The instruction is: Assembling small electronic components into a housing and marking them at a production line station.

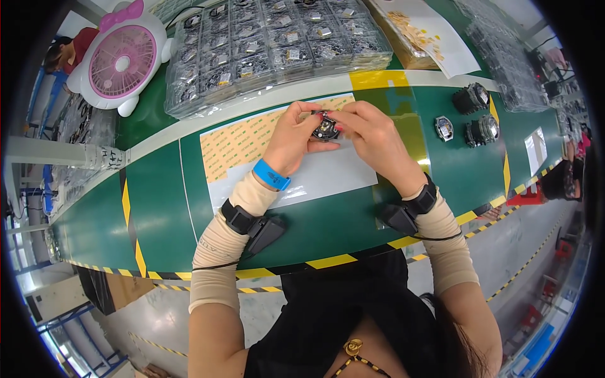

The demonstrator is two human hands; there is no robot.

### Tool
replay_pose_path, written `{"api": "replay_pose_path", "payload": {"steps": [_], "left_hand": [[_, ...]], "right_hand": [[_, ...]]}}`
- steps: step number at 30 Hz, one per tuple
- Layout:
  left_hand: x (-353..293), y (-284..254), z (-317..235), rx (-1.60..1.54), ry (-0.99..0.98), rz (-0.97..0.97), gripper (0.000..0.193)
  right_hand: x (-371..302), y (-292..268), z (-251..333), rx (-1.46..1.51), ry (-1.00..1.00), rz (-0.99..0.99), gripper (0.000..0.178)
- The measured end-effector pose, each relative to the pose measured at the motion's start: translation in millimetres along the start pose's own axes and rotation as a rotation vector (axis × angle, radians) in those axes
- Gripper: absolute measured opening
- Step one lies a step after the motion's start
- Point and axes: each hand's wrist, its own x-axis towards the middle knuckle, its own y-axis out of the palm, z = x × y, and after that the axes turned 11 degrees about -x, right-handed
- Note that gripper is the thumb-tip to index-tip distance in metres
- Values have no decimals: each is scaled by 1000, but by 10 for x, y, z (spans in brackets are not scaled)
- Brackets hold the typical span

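Observation:
Over a sheet of tan adhesive stickers (233,143), I hold a round black watch case (326,127) with its inner parts facing up. My left hand (290,140) grips the case from the left, thumb at its upper rim and fingers beneath. From the right, my right hand (373,133) closes its thumb and index finger at the case's edge. Whether a small piece sits in that pinch is hidden. The bare white part of the sheet (302,184) lies under both wrists.
Stacked clear trays (277,44) of watch parts stand at the back, beside a pink-and-white fan (123,63). Yellow film (398,104) lies right of the sheet. Further right are two black watches (482,130) and a silvery watch part (444,128). Another person (69,51) is far left.

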Motion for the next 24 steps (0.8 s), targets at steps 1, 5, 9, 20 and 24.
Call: {"api": "replay_pose_path", "payload": {"steps": [1, 5, 9, 20, 24], "left_hand": [[-3, 14, -25, 21, 12, 6, 24], [16, -6, -26, 31, 17, 34, 23], [30, -37, 3, -64, -10, 55, 22], [-74, 77, 5, 63, 128, -69, 25], [-80, 36, -33, -115, 130, 129, 27]], "right_hand": [[7, -17, -10, -19, -39, 15, 31], [-24, -54, -84, -175, -104, 62, 35], [-14, -47, -40, -242, -141, -22, 37], [-30, 114, 143, -272, -93, -147, 34], [-13, 111, 153, -205, 17, -164, 34]]}}
